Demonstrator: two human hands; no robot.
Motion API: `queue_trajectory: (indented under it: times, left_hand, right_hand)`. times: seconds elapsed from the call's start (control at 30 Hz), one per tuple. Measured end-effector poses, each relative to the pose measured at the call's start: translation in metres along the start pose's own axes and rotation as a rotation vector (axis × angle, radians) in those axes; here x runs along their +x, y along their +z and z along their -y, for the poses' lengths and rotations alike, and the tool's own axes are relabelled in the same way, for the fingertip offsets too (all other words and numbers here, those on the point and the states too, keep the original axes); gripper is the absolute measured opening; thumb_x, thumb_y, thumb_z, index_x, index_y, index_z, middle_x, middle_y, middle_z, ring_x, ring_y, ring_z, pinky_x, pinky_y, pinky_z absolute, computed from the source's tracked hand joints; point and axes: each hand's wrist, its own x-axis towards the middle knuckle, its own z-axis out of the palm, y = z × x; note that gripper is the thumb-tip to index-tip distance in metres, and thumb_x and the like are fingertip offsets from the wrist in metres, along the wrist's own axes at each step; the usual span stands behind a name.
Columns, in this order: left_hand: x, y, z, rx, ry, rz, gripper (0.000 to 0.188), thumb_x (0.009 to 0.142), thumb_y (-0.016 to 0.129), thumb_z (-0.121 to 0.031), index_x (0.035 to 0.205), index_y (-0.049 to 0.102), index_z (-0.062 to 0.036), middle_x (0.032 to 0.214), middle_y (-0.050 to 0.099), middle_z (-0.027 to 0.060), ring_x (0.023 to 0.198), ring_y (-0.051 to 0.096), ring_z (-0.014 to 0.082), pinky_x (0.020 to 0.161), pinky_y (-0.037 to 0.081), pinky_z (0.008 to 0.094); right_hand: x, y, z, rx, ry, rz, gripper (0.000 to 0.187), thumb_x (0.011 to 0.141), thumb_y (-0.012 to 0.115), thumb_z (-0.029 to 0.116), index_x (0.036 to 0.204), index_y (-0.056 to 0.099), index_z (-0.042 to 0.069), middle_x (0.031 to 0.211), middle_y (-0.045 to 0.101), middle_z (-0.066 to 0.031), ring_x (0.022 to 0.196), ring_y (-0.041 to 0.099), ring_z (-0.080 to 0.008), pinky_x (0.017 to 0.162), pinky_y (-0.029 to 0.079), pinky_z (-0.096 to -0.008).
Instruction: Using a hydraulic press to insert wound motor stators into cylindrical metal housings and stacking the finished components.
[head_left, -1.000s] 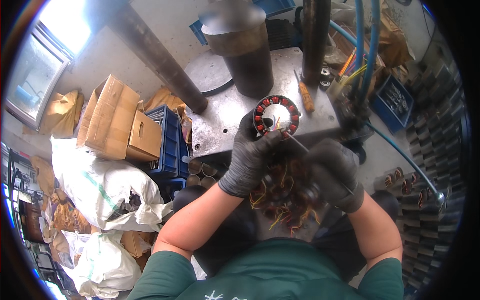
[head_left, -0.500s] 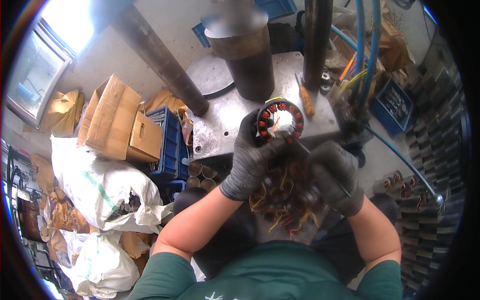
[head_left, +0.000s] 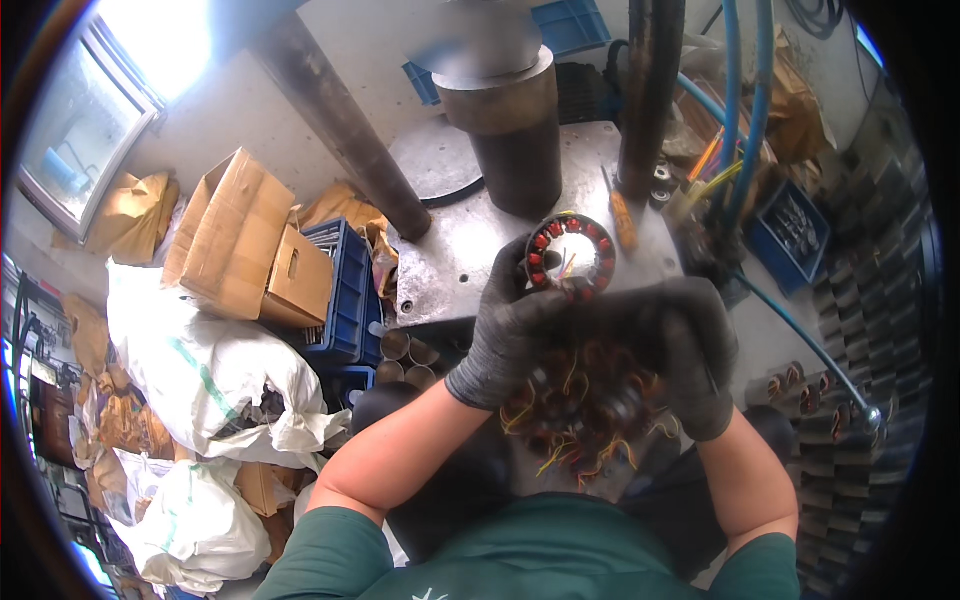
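Note:
A motor stator, a dark ring with red coils round its inside and thin wires at its middle, is gripped at its left and lower side by my left hand. Just right of and below the ring is my right hand, in a dark grey glove like the left one. It is closed round a thin metal rod, a short length of which shows against the palm. Motion smears the right fingers, and the rod's far end cannot be made out. Below both hands lies a heap of similar stators with yellow and red wires.
Ahead is a steel press plate with a thick ram and two columns. An orange-handled tool lies on it. Cardboard boxes, a blue crate and white sacks stand left; stacked dark metal parts stand right.
My right hand has shifted slightly right, and its fingers are more blurred. The left hand still holds the stator. The whole view has moved a little, so the surroundings sit lower and further right.

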Motion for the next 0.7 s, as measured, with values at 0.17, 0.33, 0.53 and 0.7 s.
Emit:
queue_trajectory:
  times: [0.17,0.33,0.53,0.7]
  left_hand:
    - [0.0,-0.003,0.003,-0.111,0.018,0.094,0.086,0.073,0.08,-0.02,0.148,0.043,0.0012,0.139,0.061,0.0175,0.128,0.062,0.0295,0.114,0.048,0.046]
    - [-0.002,0.0,0.005,-0.036,-0.007,0.1,0.09,0.071,0.083,-0.022,0.149,0.042,0.0018,0.139,0.061,0.0177,0.129,0.062,0.0295,0.116,0.047,0.0455]
    - [-0.011,0.015,0.01,0.043,-0.007,0.074,0.091,0.074,0.086,-0.019,0.151,0.041,-0.0025,0.143,0.058,0.0171,0.129,0.062,0.0284,0.115,0.047,0.044]
    - [-0.011,0.005,0.012,0.234,-0.074,0.064,0.083,0.08,0.084,-0.008,0.151,0.042,-0.0058,0.142,0.055,0.0148,0.121,0.065,0.0237,0.105,0.054,0.0378]
  right_hand:
    - [0.007,0.011,0.003,0.299,0.473,-0.046,0.024,0.108,0.055,0.011,0.13,0.063,0.003,0.118,0.071,-0.0126,0.093,0.07,-0.0136,0.083,0.055,-0.028]
    - [0.011,0.013,-0.003,0.326,0.506,-0.044,0.028,0.106,0.062,0.017,0.129,0.062,0.002,0.104,0.073,-0.0073,0.091,0.069,-0.0123,0.084,0.055,-0.0278]
    - [0.015,0.016,0.001,0.348,0.556,-0.141,0.031,0.099,0.073,0.018,0.124,0.063,0.004,0.095,0.072,-0.0036,0.089,0.068,-0.0099,0.082,0.055,-0.027]
    - [0.015,0.012,0.0,0.401,0.582,-0.214,0.03,0.098,0.074,0.015,0.124,0.063,0.005,0.095,0.073,-0.004,0.088,0.068,-0.0095,0.08,0.055,-0.0267]
